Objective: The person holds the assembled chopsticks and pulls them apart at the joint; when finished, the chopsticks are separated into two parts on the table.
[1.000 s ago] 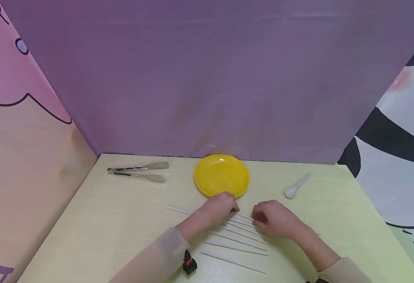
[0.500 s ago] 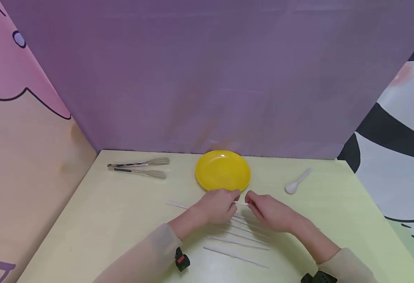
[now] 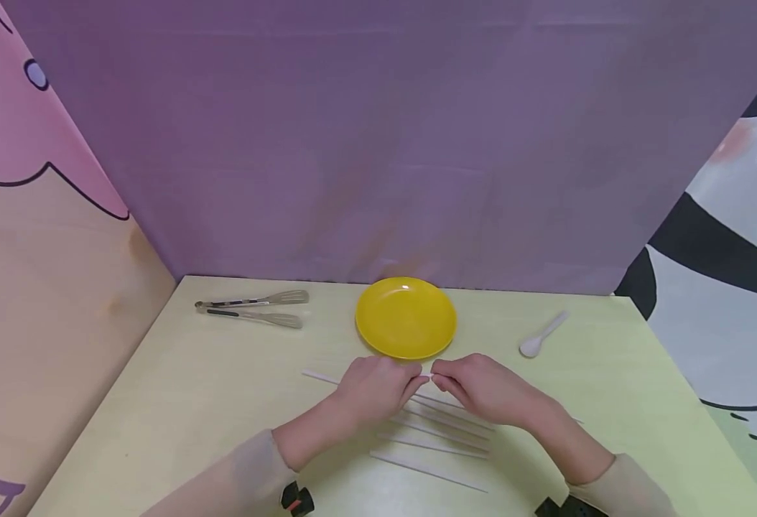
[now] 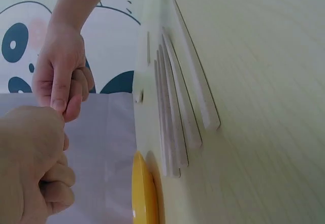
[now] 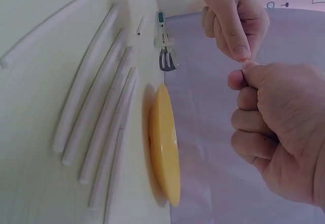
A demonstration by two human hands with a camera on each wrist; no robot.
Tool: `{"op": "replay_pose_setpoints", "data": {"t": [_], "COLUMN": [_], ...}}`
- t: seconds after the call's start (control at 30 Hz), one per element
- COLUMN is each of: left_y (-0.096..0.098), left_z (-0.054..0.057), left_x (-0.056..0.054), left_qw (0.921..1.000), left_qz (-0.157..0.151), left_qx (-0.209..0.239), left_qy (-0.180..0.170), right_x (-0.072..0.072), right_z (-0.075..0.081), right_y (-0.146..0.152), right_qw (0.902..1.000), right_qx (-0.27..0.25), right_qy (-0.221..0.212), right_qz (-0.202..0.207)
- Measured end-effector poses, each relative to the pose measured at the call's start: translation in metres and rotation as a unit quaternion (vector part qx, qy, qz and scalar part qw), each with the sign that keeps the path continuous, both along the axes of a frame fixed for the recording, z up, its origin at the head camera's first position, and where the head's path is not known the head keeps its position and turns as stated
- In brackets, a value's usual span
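Above the table, just in front of the yellow plate (image 3: 406, 317), my left hand (image 3: 375, 388) and right hand (image 3: 491, 388) meet fingertip to fingertip. Both pinch a thin white stick (image 3: 426, 375), of which only a tiny bit shows between the thumbs and forefingers; the rest is hidden by the fingers. In the right wrist view the left hand (image 5: 237, 21) faces the right hand (image 5: 289, 127), whose other fingers are curled in. Below them several white sticks (image 3: 430, 471) lie roughly side by side on the table.
Metal tongs (image 3: 252, 309) lie spread at the back left. A white spoon (image 3: 543, 336) is at the back right. One stick (image 3: 319, 377) lies left of the row, and another stick's tip (image 3: 577, 420) shows beyond my right forearm. A purple backdrop (image 3: 404, 143) rises behind the table.
Both hands have risen from the table with the thin white stick. The right hand has moved left to the left hand, and the gap between their fingertips has nearly closed.
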State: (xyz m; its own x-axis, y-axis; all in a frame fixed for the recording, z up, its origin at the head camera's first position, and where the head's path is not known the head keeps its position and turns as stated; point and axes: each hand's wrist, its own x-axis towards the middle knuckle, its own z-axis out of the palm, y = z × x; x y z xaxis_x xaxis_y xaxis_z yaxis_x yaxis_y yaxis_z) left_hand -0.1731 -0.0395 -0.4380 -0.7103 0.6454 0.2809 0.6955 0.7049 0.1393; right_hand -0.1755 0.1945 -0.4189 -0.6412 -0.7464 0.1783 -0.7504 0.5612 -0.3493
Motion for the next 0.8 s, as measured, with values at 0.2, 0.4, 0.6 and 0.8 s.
{"op": "replay_pose_setpoints", "data": {"t": [0.2,0.4,0.6,0.8], "left_y": [-0.005,-0.004,0.001,0.000], "left_z": [0.000,0.001,0.005,0.004], "left_x": [-0.004,-0.004,0.004,0.011], "left_qw": [0.9967,0.9906,0.9906,0.9868], "left_qz": [-0.054,-0.049,-0.007,-0.054], "left_qx": [0.002,-0.001,-0.015,-0.041], "left_qy": [0.060,0.127,0.136,0.147], "right_x": [-0.001,0.001,0.001,0.011], "right_z": [0.004,0.008,0.009,0.007], "right_y": [0.005,0.007,0.009,0.016], "right_qw": [0.9993,0.9992,0.9991,0.9972], "right_qx": [0.000,-0.011,-0.022,-0.034], "right_qy": [-0.021,-0.004,0.021,-0.022], "right_qz": [0.032,0.039,0.029,0.063]}}
